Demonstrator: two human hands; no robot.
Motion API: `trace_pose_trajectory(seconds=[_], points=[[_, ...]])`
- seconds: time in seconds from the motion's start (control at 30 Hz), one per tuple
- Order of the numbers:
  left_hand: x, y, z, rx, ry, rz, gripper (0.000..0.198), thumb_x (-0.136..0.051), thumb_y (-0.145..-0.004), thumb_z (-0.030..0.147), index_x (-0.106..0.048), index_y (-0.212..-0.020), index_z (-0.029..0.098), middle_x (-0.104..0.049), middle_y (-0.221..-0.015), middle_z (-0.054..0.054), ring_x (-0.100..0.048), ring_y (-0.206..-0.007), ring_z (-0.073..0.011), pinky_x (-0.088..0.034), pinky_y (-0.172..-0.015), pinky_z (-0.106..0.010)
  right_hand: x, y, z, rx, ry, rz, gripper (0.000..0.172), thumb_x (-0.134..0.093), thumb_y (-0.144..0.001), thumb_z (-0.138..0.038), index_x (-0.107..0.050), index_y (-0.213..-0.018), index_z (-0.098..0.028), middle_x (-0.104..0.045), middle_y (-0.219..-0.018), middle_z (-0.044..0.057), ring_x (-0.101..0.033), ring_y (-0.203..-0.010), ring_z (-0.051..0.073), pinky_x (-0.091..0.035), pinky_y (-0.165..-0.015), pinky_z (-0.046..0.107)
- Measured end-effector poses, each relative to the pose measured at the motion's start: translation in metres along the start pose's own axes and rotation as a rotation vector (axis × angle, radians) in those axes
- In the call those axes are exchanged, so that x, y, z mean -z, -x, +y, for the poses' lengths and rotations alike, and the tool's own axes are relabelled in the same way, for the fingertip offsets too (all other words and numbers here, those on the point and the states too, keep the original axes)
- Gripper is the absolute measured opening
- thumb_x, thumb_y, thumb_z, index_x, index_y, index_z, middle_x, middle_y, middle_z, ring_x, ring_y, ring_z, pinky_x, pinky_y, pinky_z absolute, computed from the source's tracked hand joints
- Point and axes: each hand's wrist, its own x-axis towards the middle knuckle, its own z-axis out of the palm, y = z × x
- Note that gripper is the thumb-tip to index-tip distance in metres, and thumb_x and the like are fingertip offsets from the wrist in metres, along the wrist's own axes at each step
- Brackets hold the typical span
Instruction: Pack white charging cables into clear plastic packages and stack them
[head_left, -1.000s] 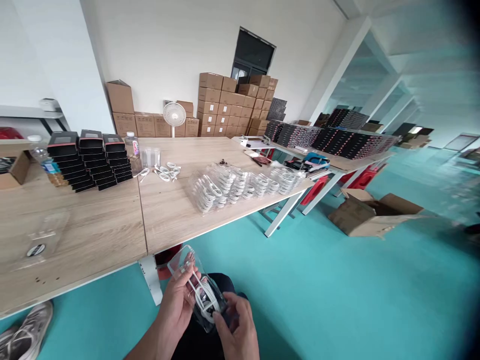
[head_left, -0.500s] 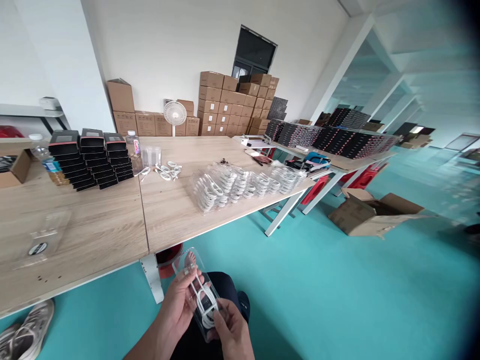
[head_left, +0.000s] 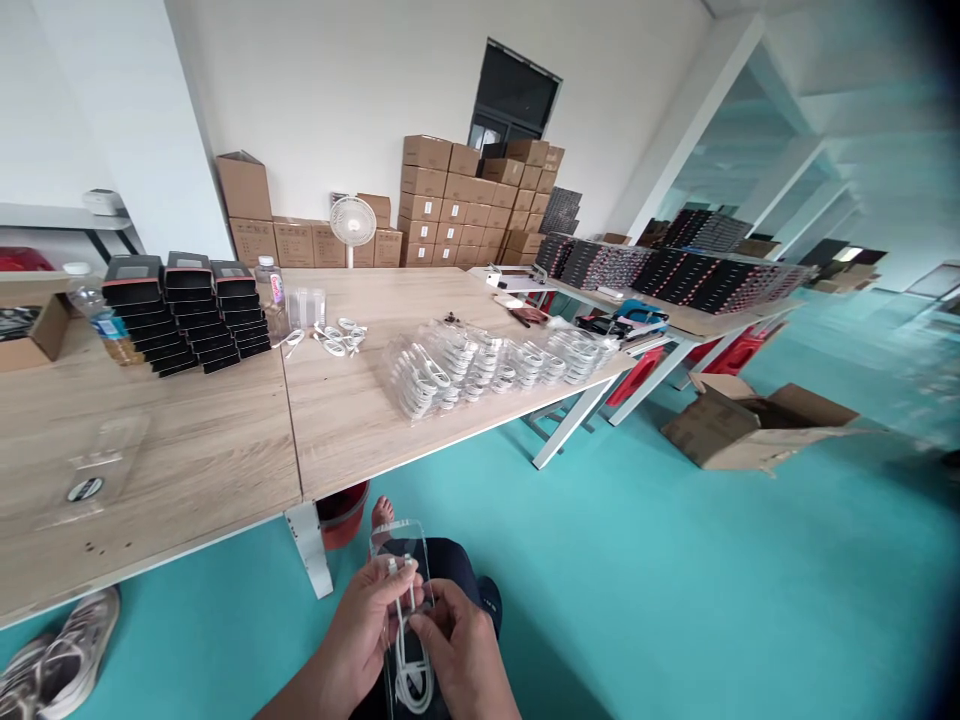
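Over my lap, both hands are at a clear plastic tray [head_left: 409, 533] with a coiled white cable [head_left: 411, 680] lying along it. My left hand [head_left: 367, 620] grips the tray from the left, its thumb pressing near the cable's two plug ends [head_left: 407, 562]. From the right, my right hand [head_left: 461, 635] pinches the cable just below the plugs, thumb and fingers closed. The coil's loop hangs toward me, below my fingers. On the table [head_left: 352, 440] ahead lie several trays of packed cables [head_left: 480, 370] in rows. Loose white cables [head_left: 341, 338] sit behind them to the left.
Black boxes [head_left: 187, 315] are stacked at the left beside drink bottles [head_left: 105, 320]. A flat clear tray [head_left: 97, 470] lies nearer. A white fan [head_left: 352, 222] and cartons [head_left: 450, 200] stand behind. An open carton [head_left: 750, 425] rests on the floor, right. A red bucket [head_left: 345, 515] is below the table.
The tray has turned more upright and come lower toward me. My right hand has moved from the coil up to near the plugs; my left thumb still presses by them.
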Motion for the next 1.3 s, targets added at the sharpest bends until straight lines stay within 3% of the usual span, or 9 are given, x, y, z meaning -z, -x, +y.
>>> trace_pose_trajectory(seconds=[0.13, 0.2, 0.33, 0.5, 0.57, 0.7, 0.83, 1.07, 1.3], points=[[0.001, -0.004, 0.007, 0.025, -0.015, 0.087, 0.027, -0.090, -0.067, 0.030, -0.067, -0.072, 0.017, -0.069, -0.071, -0.001, -0.064, -0.064, -0.0115, -0.048, -0.058, -0.022, -0.006, -0.002, -0.005, -0.003, -0.024, 0.025, 0.014, -0.063, -0.081, -0.025, -0.071, -0.092, -0.021, -0.060, -0.068, -0.002, -0.048, -0.061, 0.014, -0.035, -0.060, 0.028], [0.002, -0.004, 0.011, 0.032, -0.009, 0.051, 0.023, -0.089, -0.067, 0.025, -0.070, -0.077, 0.017, -0.070, -0.074, -0.001, -0.065, -0.067, -0.0119, -0.049, -0.058, -0.021, -0.006, -0.005, -0.002, -0.026, -0.137, 0.016, 0.017, -0.067, -0.081, -0.031, -0.070, -0.092, -0.019, -0.053, -0.063, -0.004, -0.042, -0.059, 0.013, -0.032, -0.057, 0.027], [0.006, -0.001, 0.017, 0.062, 0.002, -0.039, 0.029, -0.088, -0.063, 0.013, -0.075, -0.088, 0.015, -0.075, -0.086, -0.005, -0.070, -0.078, -0.0159, -0.054, -0.065, -0.024, -0.004, -0.007, 0.006, -0.025, -0.377, -0.017, 0.039, -0.076, -0.077, -0.050, -0.070, -0.096, -0.016, -0.044, -0.059, -0.008, -0.034, -0.057, 0.010, -0.026, -0.055, 0.026], [0.007, 0.002, 0.018, 0.071, 0.026, -0.041, 0.027, -0.084, -0.066, 0.008, -0.075, -0.091, 0.013, -0.075, -0.089, -0.007, -0.071, -0.082, -0.0179, -0.055, -0.070, -0.027, -0.003, -0.001, 0.008, -0.038, -0.612, -0.086, 0.044, -0.080, -0.075, -0.050, -0.071, -0.104, -0.018, -0.066, -0.080, 0.001, -0.053, -0.073, 0.013, -0.041, -0.069, 0.028], [0.007, 0.002, 0.018, 0.070, 0.029, -0.027, 0.027, -0.083, -0.067, 0.007, -0.075, -0.092, 0.014, -0.075, -0.092, -0.006, -0.071, -0.084, -0.0183, -0.055, -0.071, -0.027, -0.004, 0.001, 0.010, -0.049, -0.661, -0.105, 0.045, -0.082, -0.074, -0.049, -0.071, -0.106, -0.019, -0.069, -0.085, 0.002, -0.056, -0.077, 0.015, -0.043, -0.072, 0.029], [0.005, 0.003, 0.019, 0.046, 0.015, -0.046, 0.023, -0.083, -0.070, 0.013, -0.075, -0.090, 0.015, -0.074, -0.092, -0.004, -0.070, -0.083, -0.0169, -0.054, -0.070, -0.026, -0.006, 0.001, 0.019, -0.034, -0.661, -0.096, 0.048, -0.084, -0.072, -0.049, -0.070, -0.107, -0.018, -0.062, -0.075, -0.002, -0.049, -0.067, 0.012, -0.036, -0.063, 0.027], [0.004, 0.004, 0.018, 0.032, -0.023, -0.034, 0.019, -0.085, -0.071, 0.024, -0.074, -0.086, 0.017, -0.069, -0.076, -0.001, -0.067, -0.072, -0.0145, -0.049, -0.063, -0.023, -0.008, 0.000, 0.024, -0.016, -0.614, -0.113, 0.052, -0.083, -0.072, -0.051, -0.068, -0.108, -0.017, -0.050, -0.063, -0.007, -0.041, -0.058, 0.009, -0.030, -0.057, 0.026], [0.002, 0.005, 0.015, 0.011, -0.008, -0.200, 0.019, -0.082, -0.074, 0.028, -0.071, -0.070, 0.014, -0.062, -0.063, -0.001, -0.053, -0.055, -0.0099, -0.041, -0.057, -0.023, -0.007, 0.007, 0.010, -0.068, -0.700, -0.127, 0.049, -0.087, -0.069, -0.046, -0.068, -0.104, -0.018, -0.045, -0.058, -0.010, -0.035, -0.054, 0.007, -0.029, -0.054, 0.025], [-0.005, 0.004, 0.014, 0.007, -0.030, -0.108, 0.021, -0.086, -0.069, 0.028, -0.071, -0.076, 0.014, -0.063, -0.066, -0.001, -0.055, -0.059, -0.0107, -0.040, -0.055, -0.021, -0.014, 0.006, 0.025, -0.076, -0.736, -0.052, 0.052, -0.087, -0.067, -0.050, -0.068, -0.103, -0.018, -0.046, -0.056, -0.009, -0.035, -0.052, 0.007, -0.028, -0.053, 0.024]])
